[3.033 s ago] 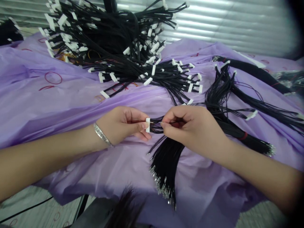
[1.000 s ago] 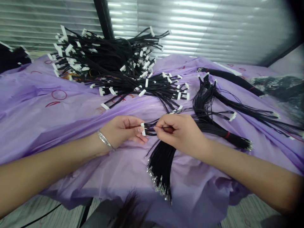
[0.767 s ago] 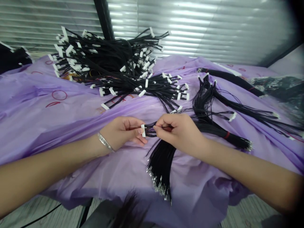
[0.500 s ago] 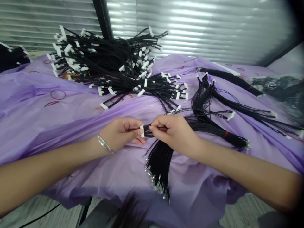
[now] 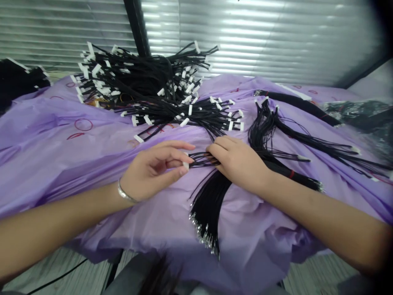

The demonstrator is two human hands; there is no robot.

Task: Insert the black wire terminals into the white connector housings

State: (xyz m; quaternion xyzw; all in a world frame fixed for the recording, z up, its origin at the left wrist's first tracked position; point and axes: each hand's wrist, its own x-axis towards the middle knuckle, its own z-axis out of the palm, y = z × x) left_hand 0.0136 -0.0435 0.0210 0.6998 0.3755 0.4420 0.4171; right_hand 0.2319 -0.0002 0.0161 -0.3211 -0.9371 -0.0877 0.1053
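Between the thumb and fingertips of my left hand (image 5: 150, 169) is a small white connector (image 5: 186, 160), partly covered by the fingers. Black wires (image 5: 199, 159) run from it to the right. My right hand (image 5: 241, 162) has its fingers curled over these wires, and its fingertips are partly hidden. Just below it, a loose fan of black wires (image 5: 210, 205) with shiny metal terminals lies on the purple cloth (image 5: 147, 229). To the right, another black wire bundle (image 5: 278, 166) is tied with a red band.
A large heap of black cables with white connectors (image 5: 147, 78) lies at the back, with a smaller pile (image 5: 190, 111) in front. More wire bundles (image 5: 319, 137) and a clear plastic bag (image 5: 365, 123) are at right. Red rubber bands (image 5: 83, 124) lie at left.
My right hand has slid right along the wires, from a pinch near the connector to a curled grasp farther off. My left hand stays at the connector, its fingers shifted.
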